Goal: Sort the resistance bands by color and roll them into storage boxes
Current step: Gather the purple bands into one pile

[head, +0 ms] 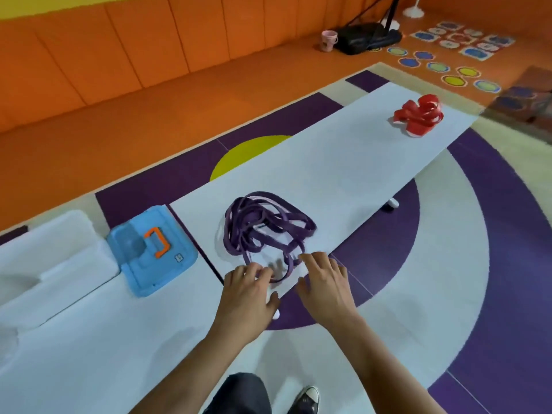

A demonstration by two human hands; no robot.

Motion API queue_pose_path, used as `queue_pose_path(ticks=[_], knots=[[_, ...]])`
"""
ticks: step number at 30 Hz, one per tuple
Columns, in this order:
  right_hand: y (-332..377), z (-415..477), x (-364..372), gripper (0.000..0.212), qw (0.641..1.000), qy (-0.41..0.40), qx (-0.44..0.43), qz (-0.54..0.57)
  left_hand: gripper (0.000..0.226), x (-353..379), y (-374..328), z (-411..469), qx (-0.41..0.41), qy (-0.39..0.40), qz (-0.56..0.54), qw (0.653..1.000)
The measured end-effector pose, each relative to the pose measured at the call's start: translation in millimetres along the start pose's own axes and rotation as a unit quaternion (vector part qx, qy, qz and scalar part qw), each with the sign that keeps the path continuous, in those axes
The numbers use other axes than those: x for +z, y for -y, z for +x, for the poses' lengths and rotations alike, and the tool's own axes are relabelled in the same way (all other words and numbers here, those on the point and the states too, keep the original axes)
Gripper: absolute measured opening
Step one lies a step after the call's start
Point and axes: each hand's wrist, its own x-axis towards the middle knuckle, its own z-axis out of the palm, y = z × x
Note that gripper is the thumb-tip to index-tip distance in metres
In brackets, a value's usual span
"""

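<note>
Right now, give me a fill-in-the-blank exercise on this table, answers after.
The tangled flat bands beside the left hand and right hand are ___.
The heaped flat bands at the white table's far end are ___.
The blue plastic storage box has a handle coloured ___.
Missing words: purple, red, orange.

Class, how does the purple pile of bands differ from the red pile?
The purple bands sprawl in wide, loose loops; the red bands bunch into a compact heap. The purple bands lie near, with the left hand and right hand at their edge; the red bands sit far off, untouched. Both are tangled on the table.
</note>
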Motion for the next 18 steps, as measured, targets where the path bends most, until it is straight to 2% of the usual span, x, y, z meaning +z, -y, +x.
queue_pose_path(ticks=[5, 8, 12, 15, 18], knots=[[-23, 77, 1, 0.047, 0.997, 0.047, -0.065, 0.000, 0.041, 16, 4, 35, -0.094, -0.001, -0.006, 0.996], [-24, 126, 9, 0.054, 0.992, 0.088, -0.093, -0.009, 0.044, 26, 12, 66, -0.156, -0.012, -0.013, 0.988], [-21, 184, 22, 0.072, 0.985, 0.147, -0.087, -0.032, 0.058, 41, 35, 112, -0.274, -0.023, -0.005, 0.961], [-22, 221, 38, 0.088, 0.979, 0.180, -0.083, -0.038, 0.074, 49, 54, 144, -0.358, 0.008, -0.047, 0.932], [-24, 258, 57, 0.110, 0.973, 0.216, -0.056, -0.062, 0.099, 57, 76, 167, -0.417, 0.044, -0.091, 0.903]])
